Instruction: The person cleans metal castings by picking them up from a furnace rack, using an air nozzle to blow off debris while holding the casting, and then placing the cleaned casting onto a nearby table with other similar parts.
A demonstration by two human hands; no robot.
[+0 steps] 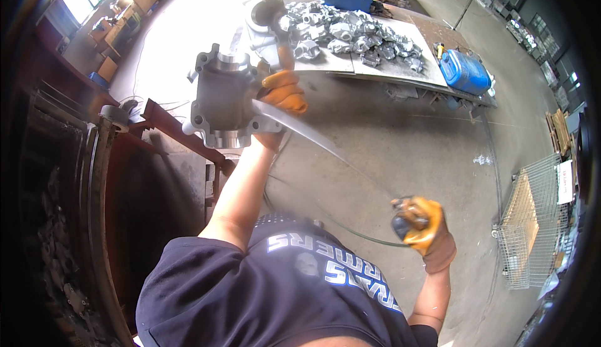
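In an orange glove, my left hand (285,93) is closed on a grey metal casting (224,96), held up at the upper left. The casting has a hollow, smooth cavity and bolt lugs round its flange. A blurred ringed metal piece (266,18) shows just above; whether it belongs to the same casting I cannot tell. My right hand (422,225), gloved too, is closed round a dark hand tool (404,222) at the lower right. A green hose (357,237) runs up to that hand. Between casting and tool stretches a pale, tapering, blade-like streak (307,133), smeared by motion.
Beyond my hands, a table (432,71) bears a heap of grey castings (350,31) and blue plastic drums (464,71). A rusty metal frame (181,137) and a dark bin (69,222) stand at left. A wire cage (532,222) is at right.
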